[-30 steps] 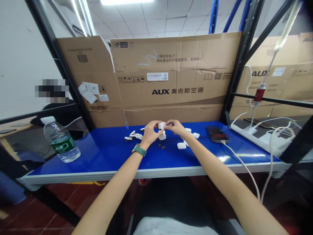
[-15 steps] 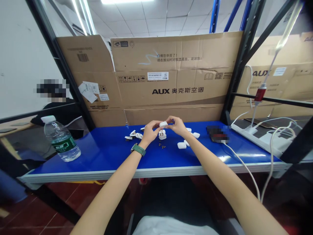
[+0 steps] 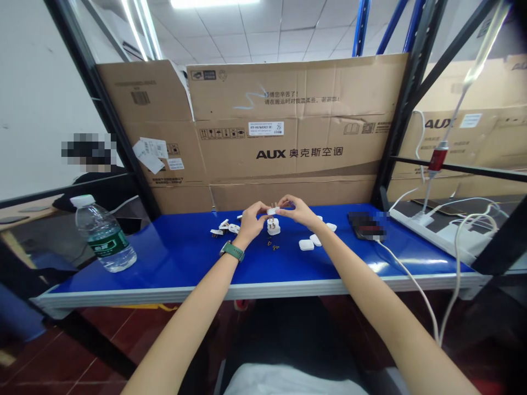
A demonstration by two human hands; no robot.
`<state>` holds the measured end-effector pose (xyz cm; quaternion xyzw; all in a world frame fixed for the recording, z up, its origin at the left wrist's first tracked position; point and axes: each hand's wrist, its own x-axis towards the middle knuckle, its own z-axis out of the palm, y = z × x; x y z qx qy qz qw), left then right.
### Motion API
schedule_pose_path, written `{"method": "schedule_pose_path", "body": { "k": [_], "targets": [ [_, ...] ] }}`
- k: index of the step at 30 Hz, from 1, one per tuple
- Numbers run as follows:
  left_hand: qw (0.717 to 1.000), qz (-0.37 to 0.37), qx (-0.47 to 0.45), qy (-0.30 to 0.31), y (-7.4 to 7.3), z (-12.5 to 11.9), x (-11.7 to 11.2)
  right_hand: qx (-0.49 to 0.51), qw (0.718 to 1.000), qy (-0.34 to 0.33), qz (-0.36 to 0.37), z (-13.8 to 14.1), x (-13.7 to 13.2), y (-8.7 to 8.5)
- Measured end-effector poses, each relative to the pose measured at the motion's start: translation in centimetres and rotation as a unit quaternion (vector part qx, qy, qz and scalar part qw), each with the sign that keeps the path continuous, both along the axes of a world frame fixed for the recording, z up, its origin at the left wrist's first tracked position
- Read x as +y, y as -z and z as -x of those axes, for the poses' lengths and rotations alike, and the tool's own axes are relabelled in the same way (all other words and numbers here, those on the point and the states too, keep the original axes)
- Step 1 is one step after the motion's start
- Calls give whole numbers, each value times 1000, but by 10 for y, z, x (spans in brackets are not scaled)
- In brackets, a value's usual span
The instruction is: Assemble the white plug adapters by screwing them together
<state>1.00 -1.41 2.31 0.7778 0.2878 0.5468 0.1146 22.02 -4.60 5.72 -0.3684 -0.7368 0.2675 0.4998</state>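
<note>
Above the blue tabletop, my left hand [image 3: 252, 220] and my right hand [image 3: 300, 212] pinch a small white plug piece [image 3: 272, 211] between them, its metal prongs pointing up. Just under it stands another white plug [image 3: 273, 226] on the table, prongs showing. Several tiny brass-coloured parts [image 3: 275, 248] lie in front of that plug. Left of my left hand sit several white plug parts with prongs [image 3: 223, 225]. Near my right forearm rest several rounded white covers [image 3: 306, 244], some partly hidden by the arm. A green-strapped watch [image 3: 233, 252] is on my left wrist.
A water bottle [image 3: 105, 236] stands at the table's left end. On the right are a dark device [image 3: 365, 225] with a white cable and a power strip [image 3: 436, 233]. A cardboard panel [image 3: 288, 137] closes the back. Someone sits [image 3: 96, 184] beyond the left post.
The white plug piece between my hands has turned over, so its prongs now point upward. It is slightly lower, and my fingers have shifted around it.
</note>
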Motion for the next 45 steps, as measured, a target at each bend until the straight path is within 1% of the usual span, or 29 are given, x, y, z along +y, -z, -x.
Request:
{"method": "schedule_pose_path", "body": {
  "k": [2, 5, 7, 10, 13, 17, 20, 23, 26, 28, 29, 30, 32, 33, 34, 35, 36, 38, 39, 41, 45],
  "targets": [
    [1000, -17, 11, 2, 0, 1, 1, 2, 999, 2, 32, -1, -2, -2],
    [999, -35, 20, 21, -1, 1, 0, 2, 999, -16, 32, -3, -4, -4],
    [999, -25, 14, 45, -2, 0, -3, 1, 999, -28, 27, -3, -6, -5],
    [997, -3, 7, 71, -6, 0, -9, -1, 999, -29, 38, -4, -9, -7],
    [997, -14, 22, 71, -9, 0, -16, 0, 999, -33, 40, -2, -9, -6],
    [998, -16, 33, 58, -12, 2, -20, 1, 999, -44, 4, 0, -3, -2],
    [999, 18, -2, 46, -9, 2, -14, -2, 998, -46, -32, 2, 3, 3],
    [995, 86, -34, 48, -1, 2, -2, -14, 998, -28, -51, 3, 9, 9],
    [977, 181, -36, 108, 7, 2, 10, -27, 998, -7, -58, 3, 12, 13],
    [972, 193, -44, 124, 10, 2, 14, -32, 997, 13, -64, 2, 13, 14],
    [977, 176, -51, 111, 10, 3, 16, -35, 997, 32, -68, 1, 13, 13],
    [984, 147, -60, 81, 10, 4, 16, -41, 995, 57, -70, 0, 13, 13],
    [995, 76, -69, -5, 8, 6, 16, -76, 989, 105, -68, -2, 13, 12],
    [995, 45, -69, -47, 6, 7, 16, -108, 985, 115, -65, -2, 12, 12],
    [994, 23, -67, -81, 5, 9, 16, -148, 981, 110, -63, -2, 12, 13],
    [993, 8, -63, -103, 4, 10, 15, -198, 974, 86, -64, -1, 11, 14],
    [991, -1, -60, -116, 3, 10, 14, -250, 965, 49, -67, 1, 9, 16],
    [990, -10, -53, -127, 3, 11, 13, -345, 935, -38, -75, 7, 7, 20],
    [990, -13, -49, -130, 3, 10, 12, -372, 923, -58, -80, 11, 5, 23],
    [990, -18, -42, -131, 3, 9, 10, -412, 906, -49, -81, 18, 3, 28],
    [993, -11, -38, -110, 3, 5, 8, -449, 889, -24, -83, 28, 2, 33]
  ]
}}
